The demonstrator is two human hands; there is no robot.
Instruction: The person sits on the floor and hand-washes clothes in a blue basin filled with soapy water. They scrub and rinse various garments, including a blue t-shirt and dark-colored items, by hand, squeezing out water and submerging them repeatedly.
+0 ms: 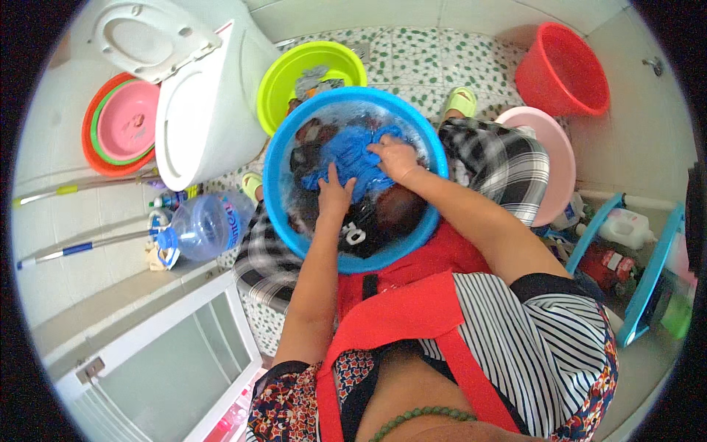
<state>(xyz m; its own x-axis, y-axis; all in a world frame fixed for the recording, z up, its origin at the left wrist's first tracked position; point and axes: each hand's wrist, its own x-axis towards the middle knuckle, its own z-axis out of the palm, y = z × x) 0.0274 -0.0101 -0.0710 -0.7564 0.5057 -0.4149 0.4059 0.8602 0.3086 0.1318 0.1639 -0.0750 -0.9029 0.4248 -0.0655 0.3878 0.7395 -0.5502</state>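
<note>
A large blue basin [434, 158] of soapy water stands between my knees. A bright blue wet garment [350, 153] lies bunched on top of dark wet clothes [398, 214] in it. My right hand [396, 156] is closed on the upper right part of the blue garment, thumb bent over the cloth. Against the garment's lower edge rests my left hand [336, 195], its fingers spread apart over the cloth. A pale printed mark shows on a black garment [355, 234] near the basin's front. Whatever lies deeper in the water is hidden.
Behind the basin is a lime-green basin [346, 55] with grey cloth. At left are a white toilet [213, 103], nested basins [121, 121] and a water jug [210, 225]. Right are a red bucket [563, 70], a pink basin [563, 166] and a blue-sided rack [655, 258].
</note>
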